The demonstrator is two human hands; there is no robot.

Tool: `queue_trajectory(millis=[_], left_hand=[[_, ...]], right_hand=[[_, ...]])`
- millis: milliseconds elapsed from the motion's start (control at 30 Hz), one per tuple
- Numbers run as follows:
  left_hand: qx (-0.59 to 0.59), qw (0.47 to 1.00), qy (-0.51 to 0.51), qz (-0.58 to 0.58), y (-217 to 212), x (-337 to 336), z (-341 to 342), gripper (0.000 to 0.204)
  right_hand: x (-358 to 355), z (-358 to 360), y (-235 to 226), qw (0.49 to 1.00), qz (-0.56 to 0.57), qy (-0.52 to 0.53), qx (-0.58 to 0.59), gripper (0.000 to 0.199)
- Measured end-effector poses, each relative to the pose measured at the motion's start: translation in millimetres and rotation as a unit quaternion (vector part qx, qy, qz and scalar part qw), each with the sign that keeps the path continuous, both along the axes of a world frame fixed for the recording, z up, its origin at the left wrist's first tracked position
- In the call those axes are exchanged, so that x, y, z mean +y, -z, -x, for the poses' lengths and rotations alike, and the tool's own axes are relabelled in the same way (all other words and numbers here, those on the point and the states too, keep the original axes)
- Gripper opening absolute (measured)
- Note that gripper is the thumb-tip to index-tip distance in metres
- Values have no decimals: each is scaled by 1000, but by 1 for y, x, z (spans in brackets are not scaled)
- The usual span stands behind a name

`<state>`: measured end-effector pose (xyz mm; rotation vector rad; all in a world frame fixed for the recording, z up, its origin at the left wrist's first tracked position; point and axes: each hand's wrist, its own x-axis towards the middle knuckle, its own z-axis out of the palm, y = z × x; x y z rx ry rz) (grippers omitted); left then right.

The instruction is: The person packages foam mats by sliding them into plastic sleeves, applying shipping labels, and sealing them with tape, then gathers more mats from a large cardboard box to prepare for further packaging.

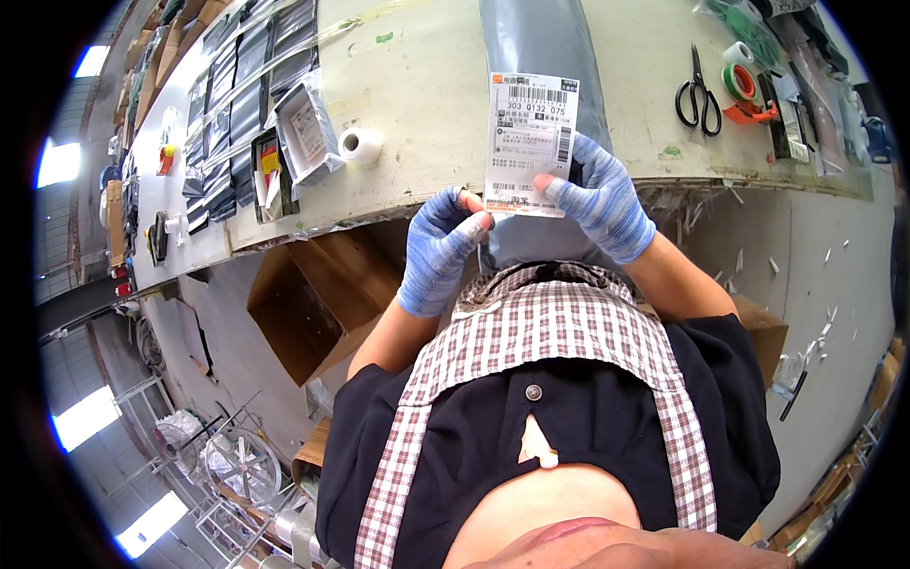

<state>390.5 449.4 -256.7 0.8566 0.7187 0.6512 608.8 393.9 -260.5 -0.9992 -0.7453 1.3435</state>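
Both my hands wear blue fingerless-tip gloves and hold a white printed shipping label (pixel 531 142) over the table's front edge. My left hand (pixel 441 248) pinches its lower left corner between thumb and forefinger. On the label's right side my right hand (pixel 599 197) grips, the thumb in front and the other fingers partly hidden behind it. Beneath the label lies a long grey plastic mailing bag (pixel 540 38), running from the far edge of view down over the table's front edge toward my apron.
Scissors (pixel 700 95), tape rolls (pixel 739 82) and an orange tape cutter (pixel 751 112) lie to the right. On the left are a white roll (pixel 360 145), a small open box (pixel 305 133) and stacked grey bags (pixel 248 71). A cardboard box (pixel 318 299) stands below the table edge.
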Motion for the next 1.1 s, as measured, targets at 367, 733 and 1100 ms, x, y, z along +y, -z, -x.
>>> queue_trajectory(millis=[367, 733, 1100], left_hand=[[-15, 1000, -11, -12, 2, -7, -4, 16], [-19, 1000, -10, 16, -1, -3, -4, 15], [-22, 999, -21, 14, 2, -2, -7, 15]], right_hand=[[-4, -1, -1, 1000, 11, 2, -27, 50], [-2, -3, 3, 1000, 30, -3, -4, 52], [2, -3, 3, 999, 33, -7, -2, 50]])
